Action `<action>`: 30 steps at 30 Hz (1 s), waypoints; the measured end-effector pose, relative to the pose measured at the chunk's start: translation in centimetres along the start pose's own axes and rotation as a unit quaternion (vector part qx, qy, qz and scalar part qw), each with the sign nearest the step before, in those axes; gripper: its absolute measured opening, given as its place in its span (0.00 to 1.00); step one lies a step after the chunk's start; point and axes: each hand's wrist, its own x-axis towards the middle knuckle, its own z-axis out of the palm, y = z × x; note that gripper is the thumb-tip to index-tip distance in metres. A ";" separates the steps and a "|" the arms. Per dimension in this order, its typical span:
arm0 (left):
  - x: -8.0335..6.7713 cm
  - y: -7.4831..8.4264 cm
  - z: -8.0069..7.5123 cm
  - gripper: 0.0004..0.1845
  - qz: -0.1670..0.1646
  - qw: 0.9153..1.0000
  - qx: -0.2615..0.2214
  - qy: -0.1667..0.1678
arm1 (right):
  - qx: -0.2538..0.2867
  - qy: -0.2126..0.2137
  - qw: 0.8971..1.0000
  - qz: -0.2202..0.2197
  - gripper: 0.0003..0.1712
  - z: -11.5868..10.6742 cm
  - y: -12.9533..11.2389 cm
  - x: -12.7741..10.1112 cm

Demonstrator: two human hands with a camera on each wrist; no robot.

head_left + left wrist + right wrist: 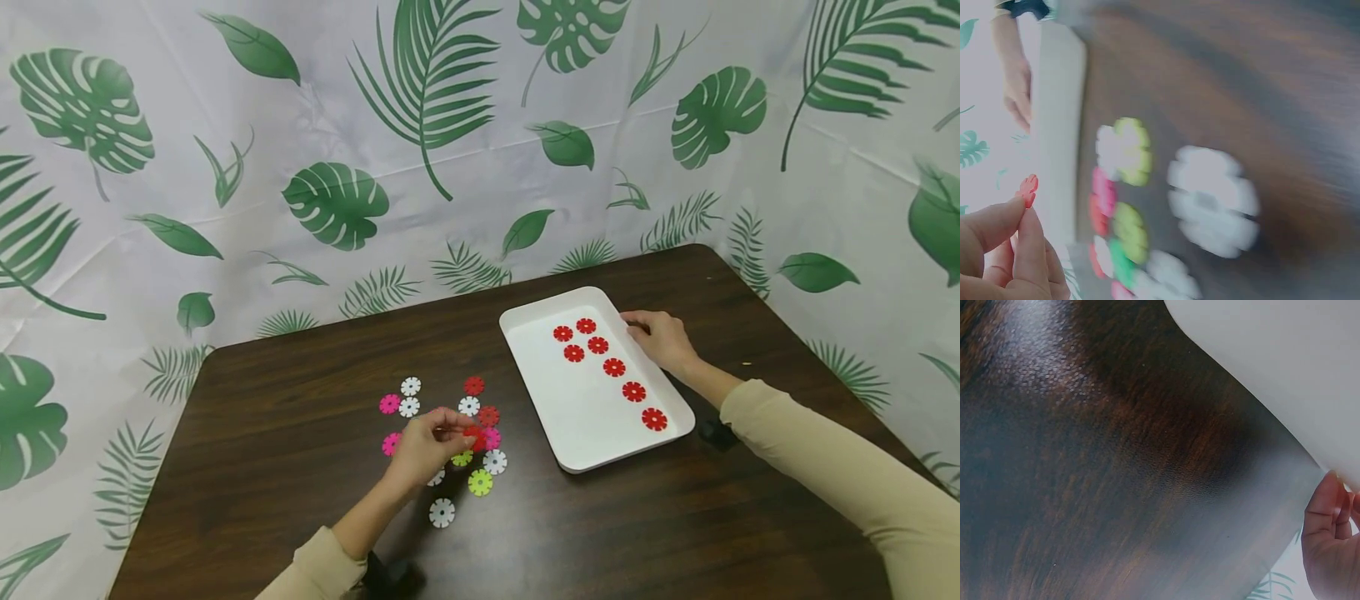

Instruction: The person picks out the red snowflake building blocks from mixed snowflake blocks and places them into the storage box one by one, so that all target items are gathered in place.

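Observation:
My left hand point(425, 450) pinches a red notched interlocking disc point(1028, 190) between thumb and fingertips, above a loose group of similar discs. Around it on the table lie white discs point(442, 512), pink discs point(389, 404), lime discs point(480, 482) and red discs point(474, 385); a green one point(1124, 261) shows in the left wrist view. Some are partly hidden by the hand. To the right is a white tray point(536, 400) holding several red discs point(614, 367), most in a slanting row along its right side. My right hand point(663, 340) holds the tray's right rim.
The dark wood table point(285, 467) runs back to a leaf-printed cloth point(330, 108) hanging behind and at the right. A lone white disc lies nearest the front of the group. The tray stands between the discs and my right arm.

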 end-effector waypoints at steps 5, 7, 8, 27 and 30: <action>2.8 2.2 2.5 0.12 -0.012 0.998 -0.061 -0.020 | 0.001 0.001 1.000 -0.005 0.19 0.0 0.4 -0.1; 3.9 2.9 3.7 0.12 -0.017 0.995 -0.089 -0.035 | 0.002 0.001 1.000 -0.006 0.19 0.0 0.5 -0.2; 4.4 3.2 4.4 0.13 -0.021 0.994 -0.102 -0.042 | 0.002 0.002 1.000 -0.006 0.19 0.0 0.5 -0.3; 11.3 5.5 13.5 0.09 -0.111 0.985 -0.129 0.012 | 0.006 0.005 1.000 -0.002 0.19 0.4 0.8 0.3; 11.7 5.5 14.1 0.08 -0.118 0.986 -0.114 0.021 | 0.006 0.008 1.000 -0.002 0.19 0.4 0.9 0.3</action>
